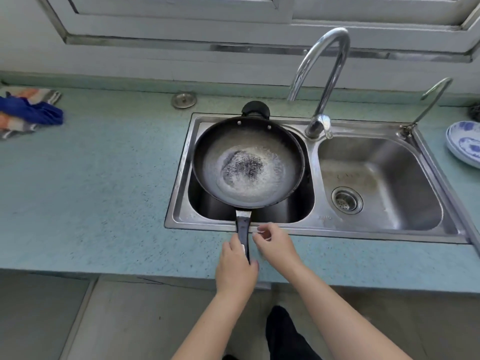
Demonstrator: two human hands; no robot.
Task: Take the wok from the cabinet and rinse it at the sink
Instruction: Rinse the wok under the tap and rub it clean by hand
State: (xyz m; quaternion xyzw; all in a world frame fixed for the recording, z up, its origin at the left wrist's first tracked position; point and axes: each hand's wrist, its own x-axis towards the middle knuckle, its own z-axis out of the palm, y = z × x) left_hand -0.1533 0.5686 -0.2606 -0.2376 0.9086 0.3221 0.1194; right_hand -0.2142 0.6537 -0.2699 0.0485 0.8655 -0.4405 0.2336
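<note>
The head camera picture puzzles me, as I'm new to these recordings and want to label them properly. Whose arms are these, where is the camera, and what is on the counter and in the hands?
There is no machine here: a person wears one wide-angle camera on the head, looking down at their own bare arms.

The left hand grips the long handle of a dark wok, which sits over the left basin of a steel sink. The right hand hovers just beside the handle, fingers loosely curled, holding nothing that I can see. The wok's middle looks wet or foamy.

The tall faucet shows no stream. On the counter lie cloths at far left and a blue-patterned plate at far right.
</note>
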